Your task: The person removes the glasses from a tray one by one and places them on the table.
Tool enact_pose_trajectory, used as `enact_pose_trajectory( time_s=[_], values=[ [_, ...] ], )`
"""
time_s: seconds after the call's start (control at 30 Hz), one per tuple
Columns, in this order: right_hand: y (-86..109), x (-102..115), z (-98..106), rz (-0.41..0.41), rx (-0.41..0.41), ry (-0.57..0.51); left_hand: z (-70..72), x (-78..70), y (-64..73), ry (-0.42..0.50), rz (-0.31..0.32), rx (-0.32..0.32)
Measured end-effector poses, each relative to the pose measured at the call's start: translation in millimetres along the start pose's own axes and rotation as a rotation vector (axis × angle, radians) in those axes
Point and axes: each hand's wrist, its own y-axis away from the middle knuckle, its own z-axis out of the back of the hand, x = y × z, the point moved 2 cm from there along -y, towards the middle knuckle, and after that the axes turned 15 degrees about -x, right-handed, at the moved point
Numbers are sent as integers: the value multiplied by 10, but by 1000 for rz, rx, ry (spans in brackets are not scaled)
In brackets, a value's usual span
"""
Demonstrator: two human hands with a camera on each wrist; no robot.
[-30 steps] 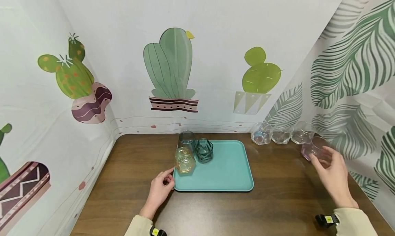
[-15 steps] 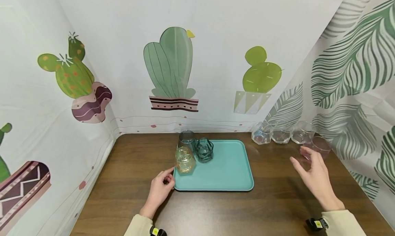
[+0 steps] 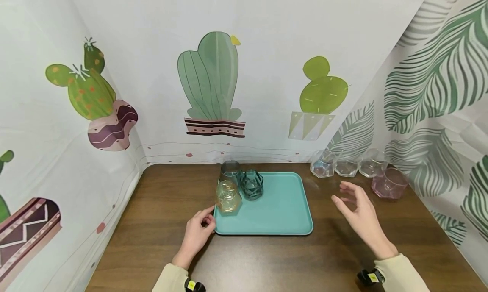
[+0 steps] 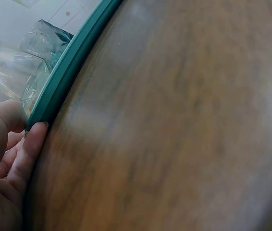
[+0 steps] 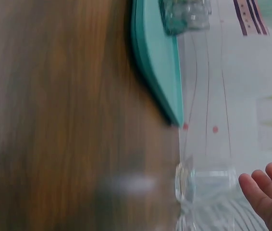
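At the near left corner of the teal tray (image 3: 276, 213), my left hand (image 3: 196, 234) pinches the rim, thumb on top and a fingertip below in the left wrist view. Three glasses crowd the tray's left side: an amber faceted glass (image 3: 228, 201), a dark teal glass (image 3: 253, 188) and a smoky grey glass (image 3: 230, 169) behind. My right hand (image 3: 361, 220) holds nothing; its fingers are spread and loosely bent, above the table right of the tray. A pink glass (image 3: 389, 184) stands beyond that hand, apart from it.
A row of three clear glasses runs along the back right: a left glass (image 3: 322, 168), a middle glass (image 3: 346, 168) and a right glass (image 3: 372, 167). A printed wall cloth (image 3: 270, 93) bounds the wooden table (image 3: 267, 262) at the back and sides.
My right hand has let go of the pink glass and moved left, away from it. The glass stays beside the clear row. My left hand and the tray have not moved.
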Motion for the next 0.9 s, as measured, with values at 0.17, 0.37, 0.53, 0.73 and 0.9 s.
enact_pose_trajectory(
  time_s=[0.17,0.37,0.53,0.73,0.9],
  values=[
    [32,86,-172,-11,44,-34,-1,3,-4,1,1,5],
    [34,237,-393,-9,93,-80,2,15,-5,8,10,9],
    [36,359,-584,10,133,-128,-1,13,-4,16,12,5],
    [63,506,-800,-1,209,-187,-4,14,-3,4,13,1],
    [93,640,-966,-22,265,-224,-6,13,-1,7,15,10]
  ],
)
